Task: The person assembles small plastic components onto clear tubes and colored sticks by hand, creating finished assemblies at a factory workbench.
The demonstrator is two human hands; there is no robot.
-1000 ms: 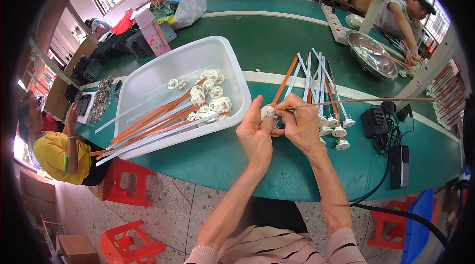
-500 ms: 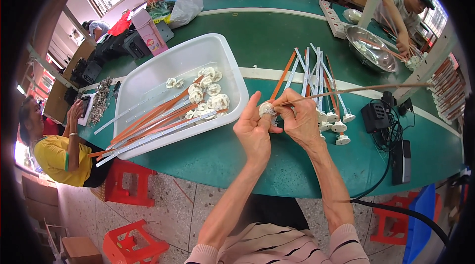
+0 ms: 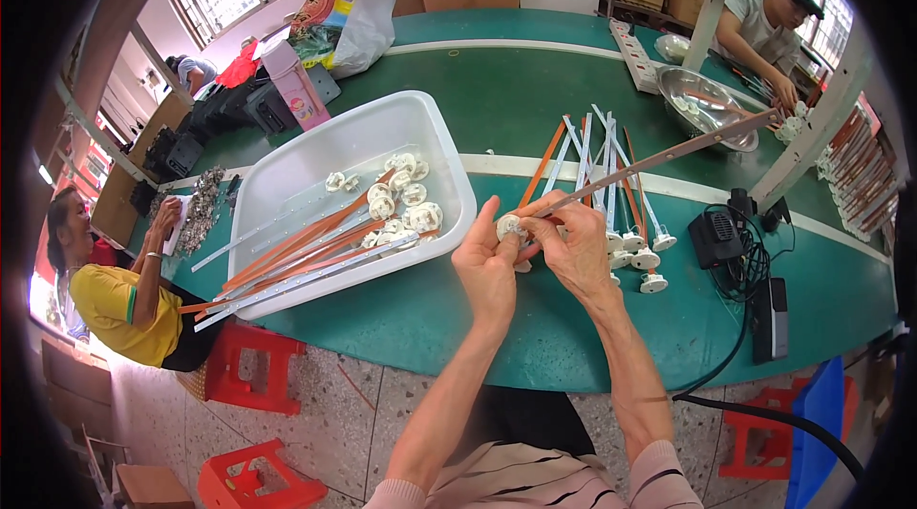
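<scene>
My left hand (image 3: 487, 272) is closed around a small round white plastic piece (image 3: 509, 226), holding it above the table. Pressed close against it, my right hand (image 3: 576, 251) pinches the near end of a long, thin, brownish strip (image 3: 673, 157) with small holes. The strip's far end rises to the right. My fingers hide where strip and piece meet. Just beyond my right hand lie several orange and silvery strips (image 3: 585, 158) with round white ends (image 3: 652, 283). To my left stands a white plastic tub (image 3: 442, 141) with similar strips and white pieces (image 3: 423, 216).
Black cables and an adapter (image 3: 718, 238) lie at the right, near a black box (image 3: 770, 318). A metal bowl (image 3: 731, 134) and a power strip (image 3: 633, 55) are farther back. One person (image 3: 762, 27) works at the far right, another (image 3: 124, 304) sits at the left. Red stools (image 3: 250, 368) stand below.
The strip in my right hand has turned, showing its broad holed face where it looked thin before. My hands stay close together at the white piece. The whole view has shifted slightly.
</scene>
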